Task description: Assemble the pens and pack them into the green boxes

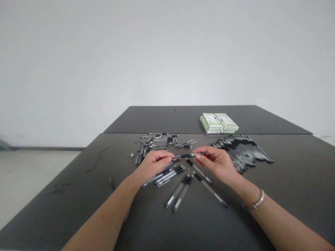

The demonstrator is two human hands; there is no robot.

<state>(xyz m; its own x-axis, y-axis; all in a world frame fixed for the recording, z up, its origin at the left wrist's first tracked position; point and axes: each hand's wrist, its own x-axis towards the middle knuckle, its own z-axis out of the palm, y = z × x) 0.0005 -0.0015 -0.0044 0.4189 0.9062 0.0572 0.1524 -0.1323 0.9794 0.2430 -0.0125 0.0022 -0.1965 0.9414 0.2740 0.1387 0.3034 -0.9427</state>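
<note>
Between my two hands a clear pen with a black grip (186, 156) is held level above the table. My left hand (155, 163) pinches its left end between thumb and fingers. At the pen's right end, my right hand (216, 161) is closed with thumb and fingertips; whether a cap or other small part is in them is hidden. Under and around my hands lie loose pens: a bundle of pens (171, 175) below my left hand, a pair of pens (180, 193) in front, and a single pen (211, 190) slanting to the right.
Scattered pens and pen parts (157, 141) lie beyond my left hand. Past my right hand many pens (242, 151) are laid side by side. Green and white boxes (219, 122) are stacked at the back of the black table (282, 195). Another pen (112, 184) lies by my left forearm.
</note>
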